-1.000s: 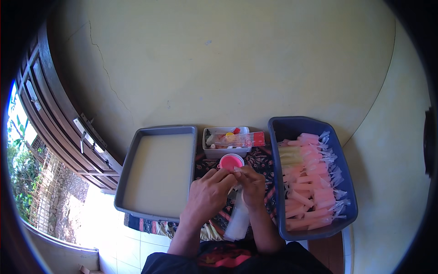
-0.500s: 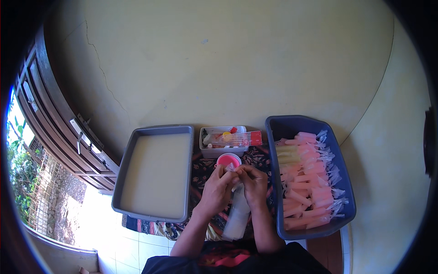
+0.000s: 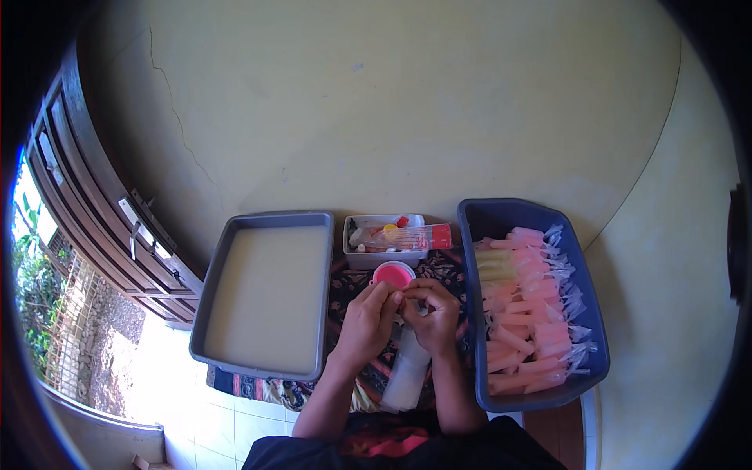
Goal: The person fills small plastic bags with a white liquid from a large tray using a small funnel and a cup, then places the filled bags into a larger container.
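My left hand and my right hand meet over the middle of the cloth, fingertips pinched together on a clear plastic bag whose small edge is mostly hidden by the fingers. Just beyond them stands a white tub with a pink funnel or bowl in its mouth. Under my wrists, a stack of clear flat plastic bags lies on the patterned cloth.
At left is a grey tray of cloudy whitish liquid. A blue-grey tub at right holds several tied bags of pink liquid and some pale yellow ones. Behind, a white box holds small bottles and a packet. A wall rises beyond.
The clear plastic that stuck up above my fingertips is now mostly out of sight between them. My right fingers have curled over and closer to the left ones.
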The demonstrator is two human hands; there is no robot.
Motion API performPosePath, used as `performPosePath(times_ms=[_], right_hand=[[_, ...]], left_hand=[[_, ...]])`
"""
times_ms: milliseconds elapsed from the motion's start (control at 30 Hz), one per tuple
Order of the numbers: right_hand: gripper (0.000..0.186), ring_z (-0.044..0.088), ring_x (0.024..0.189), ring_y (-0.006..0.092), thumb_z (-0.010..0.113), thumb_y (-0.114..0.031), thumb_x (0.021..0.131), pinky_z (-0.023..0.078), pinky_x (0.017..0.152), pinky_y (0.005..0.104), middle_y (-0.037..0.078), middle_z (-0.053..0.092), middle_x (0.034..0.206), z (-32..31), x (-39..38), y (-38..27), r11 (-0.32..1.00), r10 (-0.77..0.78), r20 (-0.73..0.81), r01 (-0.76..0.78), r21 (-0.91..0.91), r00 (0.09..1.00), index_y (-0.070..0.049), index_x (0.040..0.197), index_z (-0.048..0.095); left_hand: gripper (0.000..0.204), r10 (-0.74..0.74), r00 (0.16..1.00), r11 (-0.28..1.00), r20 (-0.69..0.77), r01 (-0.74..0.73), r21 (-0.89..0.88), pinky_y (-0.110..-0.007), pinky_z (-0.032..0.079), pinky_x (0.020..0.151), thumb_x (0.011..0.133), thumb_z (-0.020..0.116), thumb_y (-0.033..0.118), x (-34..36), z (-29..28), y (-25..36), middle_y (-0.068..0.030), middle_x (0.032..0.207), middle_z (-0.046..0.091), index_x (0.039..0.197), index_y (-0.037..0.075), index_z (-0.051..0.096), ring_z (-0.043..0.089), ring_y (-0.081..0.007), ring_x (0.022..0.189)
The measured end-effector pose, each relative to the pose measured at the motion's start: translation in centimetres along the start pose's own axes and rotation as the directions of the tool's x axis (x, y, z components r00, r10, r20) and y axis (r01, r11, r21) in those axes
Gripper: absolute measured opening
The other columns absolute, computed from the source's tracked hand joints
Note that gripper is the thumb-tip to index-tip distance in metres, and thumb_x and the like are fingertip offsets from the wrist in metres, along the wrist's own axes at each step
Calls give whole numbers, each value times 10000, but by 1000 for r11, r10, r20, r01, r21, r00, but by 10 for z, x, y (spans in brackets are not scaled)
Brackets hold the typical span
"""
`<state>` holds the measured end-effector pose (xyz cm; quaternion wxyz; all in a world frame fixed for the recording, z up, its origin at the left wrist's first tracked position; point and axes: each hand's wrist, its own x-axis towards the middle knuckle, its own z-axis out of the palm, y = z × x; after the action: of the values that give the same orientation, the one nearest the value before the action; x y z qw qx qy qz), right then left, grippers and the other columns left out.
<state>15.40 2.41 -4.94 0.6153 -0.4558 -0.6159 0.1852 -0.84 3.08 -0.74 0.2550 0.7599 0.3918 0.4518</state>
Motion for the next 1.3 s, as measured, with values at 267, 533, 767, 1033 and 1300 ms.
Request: performPosePath(times_ms=[267, 533, 767, 1033, 1300], right_hand=[[97, 691, 974, 121, 777, -21, 938, 555, 830, 258, 91, 738, 1145, 16, -5, 1, 980, 101, -94, -83, 179, 990, 28, 1021, 779], [148, 670, 950, 123, 733, -102, 998, 526, 840, 261, 71, 696, 1162, 12, -4, 15, 940, 148, 10, -144, 309, 989, 21, 1074, 762], [130, 673, 875, 132, 736, -107, 1026, 534, 791, 284, 72, 717, 1114, 12, -1, -5, 988, 80, -12, -78, 133, 997, -4, 1100, 766], [167, 771, 900, 185, 763, -129, 1025, 578, 810, 318, 108, 814, 1015, 10, -3, -9, 981, 158, 0, -157, 118, 987, -33, 1156, 802], [140, 772, 885, 154, 823, -130, 982, 581, 789, 307, 112, 823, 1004, 8, -1, -13, 996, 80, 62, -83, 41, 995, -43, 1091, 819]], left_hand=[[216, -216, 950, 950, -224, 152, -273, -415, 583, 818, 1015, 678, -57, -16, 28, -7, -196, 1033, 721, 1223, -23, 633, 744, -336, 941], [159, -127, 952, 956, -277, 44, -290, -329, 582, 871, 1027, 733, -2, -13, 25, -24, -140, 1093, 763, 1161, 5, 817, 740, -208, 954], [267, -370, 926, 686, -69, 222, -693, -269, 551, 935, 1012, 751, -17, -14, 15, -27, -57, 1080, 765, 1276, -30, 789, 699, -103, 1015], [491, -391, 919, 417, 45, 221, -882, -268, 529, 999, 1018, 730, -16, -14, 16, -43, -66, 1099, 787, 1500, -23, 641, 701, -107, 1038], [324, -415, 909, 404, 37, 220, -888, -283, 548, 1001, 1055, 688, 1, -15, 21, -40, -92, 1123, 791, 1376, -43, 704, 724, -132, 1085]])
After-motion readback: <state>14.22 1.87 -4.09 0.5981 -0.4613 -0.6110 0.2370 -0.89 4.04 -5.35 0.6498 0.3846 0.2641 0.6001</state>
